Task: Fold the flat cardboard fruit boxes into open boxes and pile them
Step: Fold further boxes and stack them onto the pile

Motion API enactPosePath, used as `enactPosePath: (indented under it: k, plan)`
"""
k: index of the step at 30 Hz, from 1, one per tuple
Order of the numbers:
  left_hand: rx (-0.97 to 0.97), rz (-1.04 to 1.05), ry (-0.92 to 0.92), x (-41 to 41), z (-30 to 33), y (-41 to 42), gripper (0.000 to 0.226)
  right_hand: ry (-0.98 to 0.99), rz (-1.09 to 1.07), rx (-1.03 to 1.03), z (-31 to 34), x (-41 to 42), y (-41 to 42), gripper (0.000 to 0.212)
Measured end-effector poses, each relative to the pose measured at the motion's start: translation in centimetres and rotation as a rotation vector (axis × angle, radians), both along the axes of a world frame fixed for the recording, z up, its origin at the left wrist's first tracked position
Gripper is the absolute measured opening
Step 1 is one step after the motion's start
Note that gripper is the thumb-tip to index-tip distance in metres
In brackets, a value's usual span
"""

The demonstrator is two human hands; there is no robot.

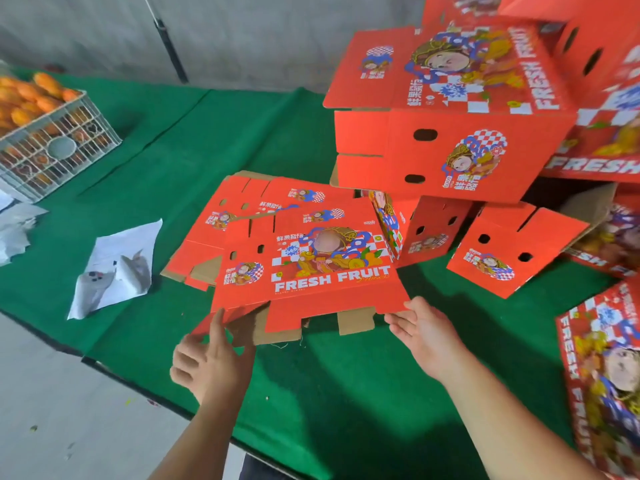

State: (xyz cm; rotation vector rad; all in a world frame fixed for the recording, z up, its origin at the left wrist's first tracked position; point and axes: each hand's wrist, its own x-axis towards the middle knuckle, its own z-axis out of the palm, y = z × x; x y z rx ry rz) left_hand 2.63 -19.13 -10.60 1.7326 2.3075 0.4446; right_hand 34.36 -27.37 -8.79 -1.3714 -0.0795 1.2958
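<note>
A flat red printed cardboard fruit box (pixel 304 261) lies atop a small stack of flat boxes (pixel 214 216) on the green-covered counter (pixel 346 375). The left hand (pixel 211 362) pinches its near left bottom flap, thumb on top. The right hand (pixel 426 334) is spread, fingertips touching the near right edge, gripping nothing. Folded red boxes (pixel 450 150) are piled at right. A grey wire crate of oranges (pixel 52 143) stands far left.
</note>
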Motion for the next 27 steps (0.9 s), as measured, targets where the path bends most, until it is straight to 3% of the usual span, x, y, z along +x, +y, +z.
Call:
enactPosePath:
  k: [4, 7, 10, 18, 24, 27]
  plan:
    - [-0.167, -0.125, 0.083, -1.6, -0.3, -1.8, 0.089, 0.002, -0.01, 0.005, 1.6, -0.3, -0.3, 0.017]
    - [-0.075, -0.175, 0.12, -1.5, -0.2, -2.3, 0.084, 0.026, -0.008, 0.035, 2.9, 0.6, -0.4, 0.027]
    - [-0.025, -0.229, 0.079, -0.3, 0.3, -1.0, 0.082, 0.02, -0.007, 0.056, 3.8, 1.8, -1.0, 0.027]
    - [-0.21, -0.405, -0.038, 4.7, 2.4, 1.3, 0.066, -0.177, -0.009, -0.035, 5.3, 4.0, -2.1, 0.028]
    - [-0.219, -0.49, -0.448, 9.1, 4.9, 0.3, 0.103, -0.486, 0.024, -0.047, 6.0, 3.0, -2.7, 0.016]
    - [-0.289, -0.453, -0.645, 10.3, 6.4, -0.8, 0.107, -0.564, 0.142, 0.025, 5.6, 1.2, -3.6, 0.034]
